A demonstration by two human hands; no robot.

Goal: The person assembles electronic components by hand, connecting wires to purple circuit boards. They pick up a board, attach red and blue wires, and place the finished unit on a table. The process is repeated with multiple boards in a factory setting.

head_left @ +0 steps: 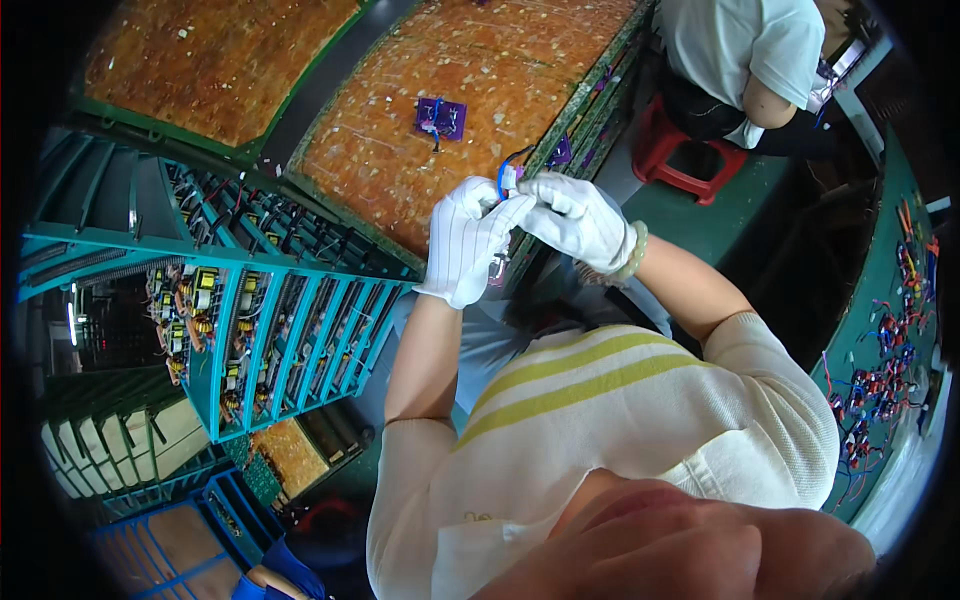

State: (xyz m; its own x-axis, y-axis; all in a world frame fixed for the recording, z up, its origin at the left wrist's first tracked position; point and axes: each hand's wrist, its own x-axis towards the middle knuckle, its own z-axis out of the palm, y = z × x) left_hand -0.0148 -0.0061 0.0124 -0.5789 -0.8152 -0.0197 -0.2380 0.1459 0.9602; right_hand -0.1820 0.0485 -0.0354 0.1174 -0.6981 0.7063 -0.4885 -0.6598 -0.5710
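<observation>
My left hand point(462, 240) and my right hand point(582, 222) wear white gloves and meet over the near edge of the brown worktop point(380, 150). Their fingers are pinched closed around a small white connector point(510, 177) with a looped blue wire. A dark wire runs off beside it, and the fingers hide much of the piece. Farther back on the worktop lies a purple circuit board point(441, 118) with blue and black wires. Another purple board point(560, 151) sits by the worktop's right edge, just beyond my right hand.
At the left stands a teal rack point(240, 345) filled with circuit boards. A person in a white shirt point(745, 60) sits on a red stool point(690, 150) at the upper right. Along the right runs a green table point(850, 320) with several small wired parts point(880, 385).
</observation>
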